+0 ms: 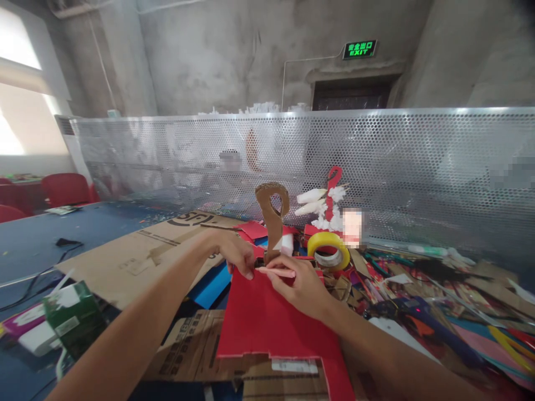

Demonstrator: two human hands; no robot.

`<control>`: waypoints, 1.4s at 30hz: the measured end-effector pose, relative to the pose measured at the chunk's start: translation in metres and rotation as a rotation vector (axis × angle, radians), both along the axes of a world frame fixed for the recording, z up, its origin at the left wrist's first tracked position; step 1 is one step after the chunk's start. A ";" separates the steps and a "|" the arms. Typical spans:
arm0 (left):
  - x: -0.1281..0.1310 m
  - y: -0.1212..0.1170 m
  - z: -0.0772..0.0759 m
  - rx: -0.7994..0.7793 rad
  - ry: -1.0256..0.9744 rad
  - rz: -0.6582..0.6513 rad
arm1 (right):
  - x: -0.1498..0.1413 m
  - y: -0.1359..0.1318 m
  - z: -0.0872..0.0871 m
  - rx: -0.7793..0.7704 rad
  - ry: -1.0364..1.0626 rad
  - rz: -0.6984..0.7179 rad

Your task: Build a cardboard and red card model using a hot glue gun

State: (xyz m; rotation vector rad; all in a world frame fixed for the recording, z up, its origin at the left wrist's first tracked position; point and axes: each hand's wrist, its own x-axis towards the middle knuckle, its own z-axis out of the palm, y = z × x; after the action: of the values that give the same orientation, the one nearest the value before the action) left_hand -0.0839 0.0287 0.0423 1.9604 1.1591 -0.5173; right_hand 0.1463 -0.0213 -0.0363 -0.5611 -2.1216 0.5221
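My right hand [303,284] is closed around a slim pale pink pen [284,273], its tip pointing left at the far edge of a red sheet [271,317]. My left hand [238,253] is curled over that sheet's far left corner, thumb on top and the other fingers partly hidden. Just beyond both hands stands a brown cardboard cutout [267,214] with a looped top and a curved neck. Its foot is partly hidden behind my right hand. Printed brown cardboard [188,345] lies under the red sheet.
Beyond my right hand stands a yellow tape roll [311,245]. A glue gun [430,323] lies among scraps on the right. A flat cardboard sheet [137,256] and a green box [73,317] are on the left. A perforated metal divider [188,150] closes off the back.
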 end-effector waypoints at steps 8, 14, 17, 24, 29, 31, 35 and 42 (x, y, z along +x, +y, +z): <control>0.000 0.001 -0.001 0.004 0.006 0.000 | 0.000 -0.001 0.003 -0.019 0.002 0.008; 0.000 0.001 -0.001 0.004 -0.008 0.003 | 0.000 -0.001 0.004 -0.030 0.012 0.017; 0.000 0.001 0.000 0.007 -0.013 0.004 | 0.000 -0.001 0.004 -0.039 0.026 0.017; -0.001 0.002 -0.001 0.043 -0.011 -0.020 | 0.001 0.000 0.006 -0.088 0.046 0.032; -0.005 0.002 0.000 0.017 -0.040 0.002 | 0.003 0.009 0.006 -0.187 0.137 0.025; -0.006 0.001 0.001 0.032 -0.042 0.018 | 0.001 0.018 0.008 -0.268 0.192 0.064; -0.007 0.000 0.003 0.028 -0.055 0.029 | -0.002 0.043 0.015 -0.461 0.335 0.182; -0.006 -0.004 0.006 0.145 -0.070 0.006 | 0.040 0.064 0.045 -0.523 0.036 0.440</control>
State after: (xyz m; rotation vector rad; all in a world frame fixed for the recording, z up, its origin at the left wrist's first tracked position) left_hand -0.0901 0.0251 0.0483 2.0802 1.1863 -0.3666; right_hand 0.1863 0.0424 0.0085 -0.3542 -2.0750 1.3464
